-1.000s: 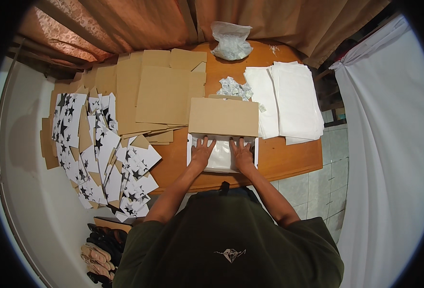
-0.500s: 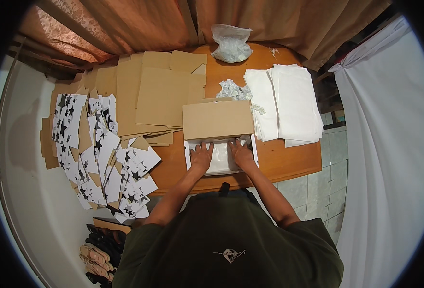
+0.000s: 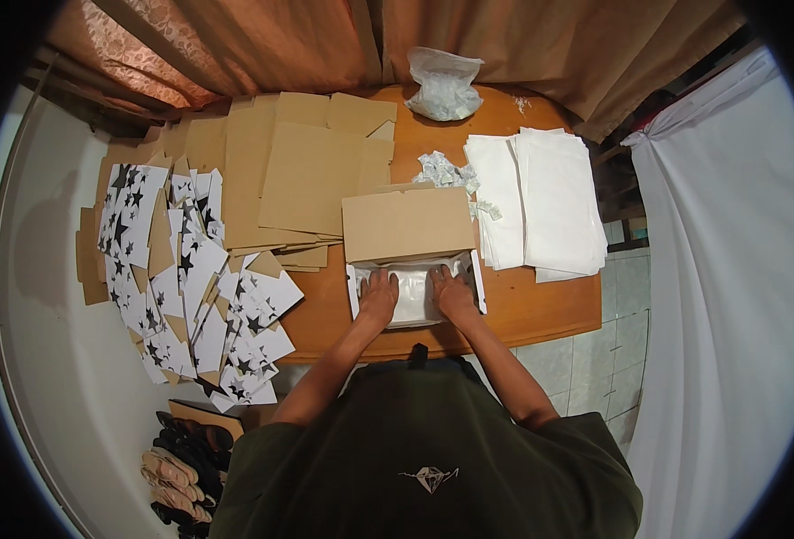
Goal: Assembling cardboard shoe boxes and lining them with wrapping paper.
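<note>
Directly in front of me, a cardboard box (image 3: 408, 226) stands at the table's near edge with its brown lid raised at the back. White sheet material (image 3: 413, 301), thin and slightly shiny, lines its inside and covers whatever may lie under it. My left hand (image 3: 378, 298) presses flat on the left part of this sheet, fingers stretched toward the lid. On the right part my right hand (image 3: 452, 295) lies the same way, fingers spread near the box's side wall. Neither hand grips anything.
Flattened brown cardboard (image 3: 303, 180) is stacked at the left back, beside star-printed white cardboard pieces (image 3: 201, 269). White paper sheets (image 3: 559, 202) lie at the right. Small pale packets (image 3: 442, 169) are heaped behind the lid, below a clear plastic bag (image 3: 444, 90). Shoes (image 3: 181, 476) stand lower left.
My view has tilted slightly, so the table shifts a little in the picture. Both hands stay pressed on the sheet in the box, with only slight finger movement.
</note>
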